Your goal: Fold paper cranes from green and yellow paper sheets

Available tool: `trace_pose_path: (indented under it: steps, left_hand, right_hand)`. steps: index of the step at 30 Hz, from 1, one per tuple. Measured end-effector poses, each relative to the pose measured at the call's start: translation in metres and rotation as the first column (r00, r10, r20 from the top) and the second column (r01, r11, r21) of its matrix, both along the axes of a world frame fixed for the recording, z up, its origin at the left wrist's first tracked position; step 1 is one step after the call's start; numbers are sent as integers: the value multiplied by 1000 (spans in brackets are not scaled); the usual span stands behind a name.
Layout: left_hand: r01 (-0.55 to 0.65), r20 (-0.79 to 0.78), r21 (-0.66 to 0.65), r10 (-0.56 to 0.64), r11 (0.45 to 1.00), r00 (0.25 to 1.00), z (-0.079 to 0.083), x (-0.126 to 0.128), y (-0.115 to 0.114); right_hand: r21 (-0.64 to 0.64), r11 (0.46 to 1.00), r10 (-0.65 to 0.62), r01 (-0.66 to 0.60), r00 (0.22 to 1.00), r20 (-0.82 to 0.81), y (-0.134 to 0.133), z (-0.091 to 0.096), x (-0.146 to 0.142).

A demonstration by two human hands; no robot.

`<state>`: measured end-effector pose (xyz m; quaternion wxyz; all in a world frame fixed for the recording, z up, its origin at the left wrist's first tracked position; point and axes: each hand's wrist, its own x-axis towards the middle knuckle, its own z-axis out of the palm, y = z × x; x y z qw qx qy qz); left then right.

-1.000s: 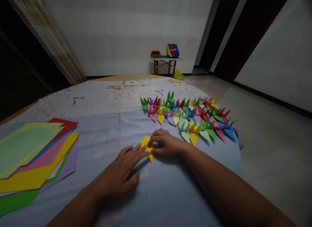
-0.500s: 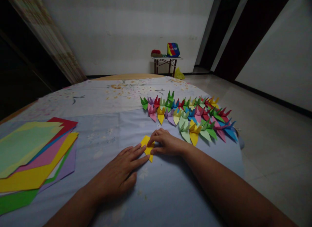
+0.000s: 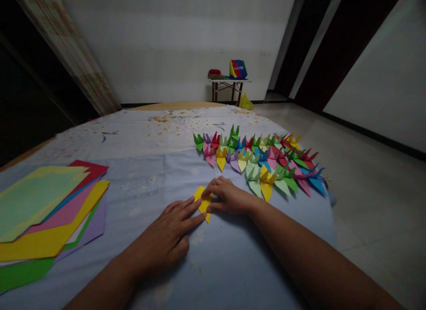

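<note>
Where stacked at far left: coloured paper sheets [image 3: 36,199], fanned unevenly, pale green and pale yellow uppermost; lying well apart from both hands.
Left hand [image 3: 168,230]: laid palm down on the blue-white tablecloth [image 3: 179,172]; fingers loosely extended, forefinger and middle finger apart, with tips on the yellow paper [image 3: 203,206] and thumb off it; seems to grip nothing.
Yellow paper: folded small into a narrow kite shape, lying flat on the tablecloth between both hands, narrow point toward the near side; partly covered by fingers.
Crease: probably being flattened. Keep the right fingertips planted, line up the edges before bearing down, then stroke from the middle toward the narrow point with the left; press firmly and evenly, without letting the tip skew.
Right hand [image 3: 228,196]: curled in from the right; thumb and forefinger apart, tips on the right side of the yellow paper; cannot tell whether pinching an edge or only pressing.
Folded cranes [image 3: 262,159]: set in close rows beyond the right hand, many colours; best left undisturbed.
Against one second ago: shows left forefinger lower, nearer the narrow point, and left thumb drawn closer in; right fingers much the same.
</note>
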<state>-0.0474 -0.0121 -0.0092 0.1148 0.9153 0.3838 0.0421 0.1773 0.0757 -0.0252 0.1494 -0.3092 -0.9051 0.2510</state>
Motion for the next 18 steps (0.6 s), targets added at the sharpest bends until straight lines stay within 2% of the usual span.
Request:
trace_pose_path:
  steps: [9, 18]
  left_hand:
    - [-20, 38, 1, 20, 1000, 999, 2, 3, 0]
    - [-42, 4, 23, 42, 999, 999, 6, 9, -3]
  right_hand:
    - [-15, 999, -47, 46, 997, -60, 1, -2, 2]
    - [36, 999, 31, -30, 999, -43, 3, -6, 2]
